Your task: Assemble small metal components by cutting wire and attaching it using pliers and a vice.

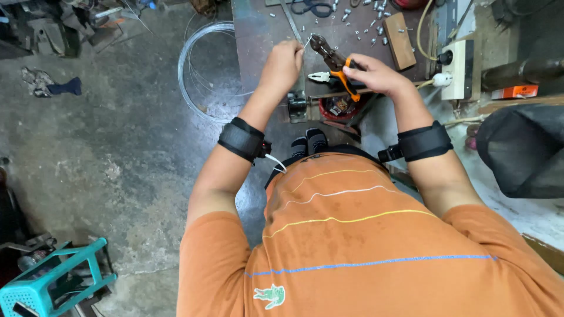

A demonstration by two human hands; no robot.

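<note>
My right hand (pixel 376 74) grips the orange-and-black handles of a pair of pliers (pixel 330 59), whose dark jaws point up and left over the metal workbench (pixel 258 35). My left hand (pixel 283 64) is closed on a thin steel wire (pixel 307 41) whose end sticks up just beside the plier jaws. The wire leads off towards a coil of wire (pixel 197 70) lying on the floor to the left of the bench. Both forearms wear black wrist bands.
Small metal pieces (pixel 367 26) are scattered on the bench, next to a wooden block (pixel 399 40). A white power strip (pixel 455 67) with plugs sits at right. A teal plastic stool (pixel 47 285) stands bottom left. A dark bag (pixel 523 149) lies at right.
</note>
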